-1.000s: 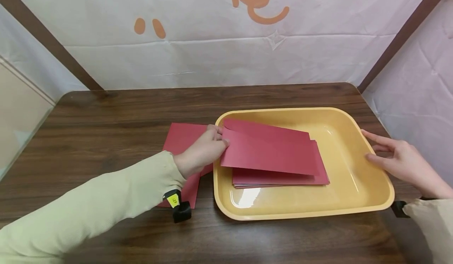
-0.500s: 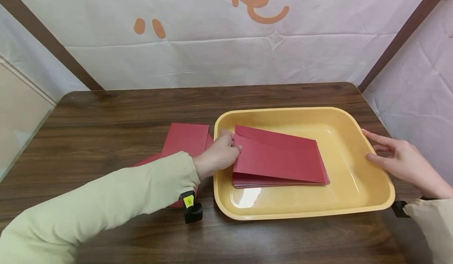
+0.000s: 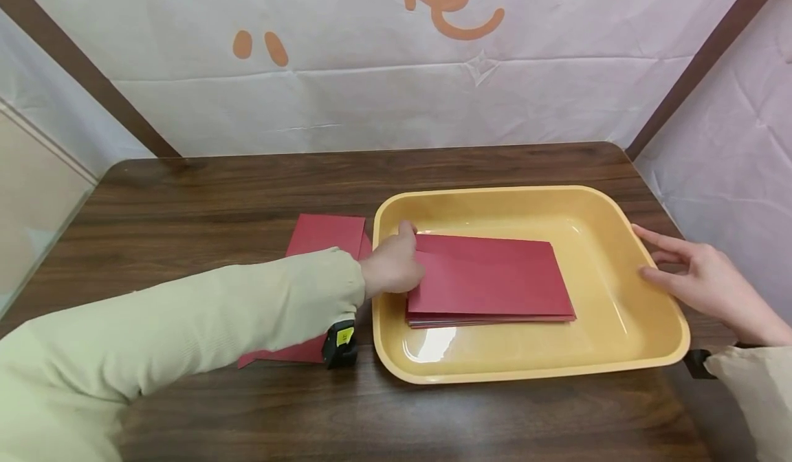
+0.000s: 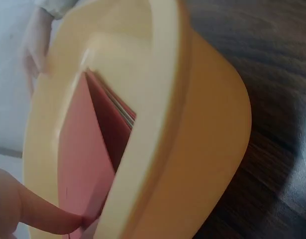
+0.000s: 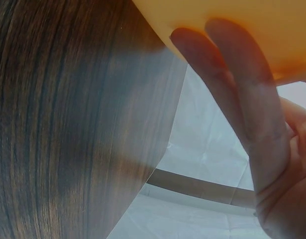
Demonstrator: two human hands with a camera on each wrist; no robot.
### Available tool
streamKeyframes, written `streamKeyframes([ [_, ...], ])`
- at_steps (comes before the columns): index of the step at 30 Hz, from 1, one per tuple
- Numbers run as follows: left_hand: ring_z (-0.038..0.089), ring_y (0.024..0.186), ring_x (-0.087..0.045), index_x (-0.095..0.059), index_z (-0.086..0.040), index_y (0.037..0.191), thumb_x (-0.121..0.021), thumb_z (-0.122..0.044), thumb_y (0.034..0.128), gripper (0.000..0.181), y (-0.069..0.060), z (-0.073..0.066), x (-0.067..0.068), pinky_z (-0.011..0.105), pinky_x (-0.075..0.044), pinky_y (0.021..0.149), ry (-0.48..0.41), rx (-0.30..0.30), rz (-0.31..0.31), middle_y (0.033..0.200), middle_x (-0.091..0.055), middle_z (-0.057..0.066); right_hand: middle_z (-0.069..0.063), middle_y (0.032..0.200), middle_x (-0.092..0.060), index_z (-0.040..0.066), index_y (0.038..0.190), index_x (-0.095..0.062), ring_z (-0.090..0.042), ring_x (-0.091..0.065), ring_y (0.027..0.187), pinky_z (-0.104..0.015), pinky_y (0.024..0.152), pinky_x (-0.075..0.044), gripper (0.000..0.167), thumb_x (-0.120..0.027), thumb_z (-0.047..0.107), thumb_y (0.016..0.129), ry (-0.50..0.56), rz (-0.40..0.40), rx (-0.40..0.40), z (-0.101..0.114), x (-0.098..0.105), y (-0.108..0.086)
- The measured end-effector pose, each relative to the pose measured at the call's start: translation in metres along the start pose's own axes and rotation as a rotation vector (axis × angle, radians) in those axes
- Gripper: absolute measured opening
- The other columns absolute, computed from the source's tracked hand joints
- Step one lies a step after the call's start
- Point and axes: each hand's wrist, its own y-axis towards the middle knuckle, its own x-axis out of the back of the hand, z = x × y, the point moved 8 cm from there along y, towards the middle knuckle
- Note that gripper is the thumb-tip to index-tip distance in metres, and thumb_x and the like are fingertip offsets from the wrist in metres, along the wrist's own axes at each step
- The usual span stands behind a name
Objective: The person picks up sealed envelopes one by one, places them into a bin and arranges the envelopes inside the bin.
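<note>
A yellow plastic tray holds a stack of red envelopes. At the tray's left side, my left hand pinches the left end of the top red envelope. The left wrist view shows the thumb on this envelope, which slants above the stack with a gap under one edge. My right hand holds the tray's right rim, thumb over the rim. In the right wrist view, its fingers lie against the tray's outer wall.
More red envelopes lie on the dark wooden table left of the tray, partly covered by the left sleeve. A white printed cloth hangs behind the table.
My left hand has moved right and brought the top envelope over the stack, lowering it until it nearly lines up. The right hand and tray have stayed put.
</note>
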Motion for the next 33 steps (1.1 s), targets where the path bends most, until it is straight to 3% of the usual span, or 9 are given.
streamKeyframes([
  [7, 0.026, 0.077, -0.060, -0.016, 0.003, 0.141, -0.059, -0.006, 0.0872, 0.070, 0.008, 0.000, -0.009, 0.029, -0.055, 0.056, 0.180, 0.086, 0.012, 0.108, -0.050, 0.022, -0.028, 0.094, -0.069, 0.003, 0.143, -0.042, 0.008, -0.059, 0.062, -0.012, 0.053, -0.044, 0.062, -0.068, 0.010, 0.087, 0.010, -0.003, 0.017, 0.003, 0.001, 0.000],
  [15, 0.026, 0.078, -0.058, -0.021, -0.001, 0.139, -0.065, -0.007, 0.0845, 0.070, 0.012, 0.001, -0.015, 0.027, -0.055, 0.054, 0.278, 0.157, 0.006, 0.115, -0.044, 0.022, -0.024, 0.092, -0.071, 0.005, 0.143, -0.043, 0.008, -0.059, 0.063, -0.011, 0.055, -0.042, 0.063, -0.070, 0.010, 0.086, 0.014, -0.014, 0.012, 0.002, 0.001, -0.003],
  [21, 0.025, 0.076, -0.058, -0.025, 0.001, 0.138, -0.066, -0.008, 0.0844, 0.068, 0.012, 0.000, -0.017, 0.025, -0.053, 0.049, 0.334, 0.158, 0.009, 0.115, -0.043, 0.023, -0.025, 0.097, -0.070, 0.009, 0.144, -0.042, 0.006, -0.060, 0.065, -0.013, 0.055, -0.044, 0.063, -0.069, 0.016, 0.088, 0.021, -0.003, -0.023, 0.000, 0.002, -0.004],
  [27, 0.025, 0.078, -0.058, -0.025, 0.002, 0.138, -0.066, -0.008, 0.0841, 0.068, 0.014, 0.000, -0.020, 0.024, -0.052, 0.047, 0.352, 0.155, 0.018, 0.115, -0.043, 0.024, -0.025, 0.095, -0.070, 0.009, 0.143, -0.044, 0.006, -0.059, 0.064, -0.012, 0.056, -0.042, 0.062, -0.069, 0.015, 0.087, 0.005, -0.013, -0.007, 0.000, 0.003, -0.004],
  [33, 0.028, 0.088, -0.058, -0.029, 0.005, 0.134, -0.065, -0.007, 0.0833, 0.063, 0.009, -0.005, -0.014, 0.023, -0.051, 0.051, 0.365, 0.118, -0.003, 0.114, -0.042, 0.023, -0.024, 0.092, -0.070, 0.006, 0.142, -0.044, 0.007, -0.059, 0.063, -0.012, 0.055, -0.042, 0.062, -0.070, 0.011, 0.086, 0.011, -0.019, 0.011, 0.002, 0.002, -0.003],
])
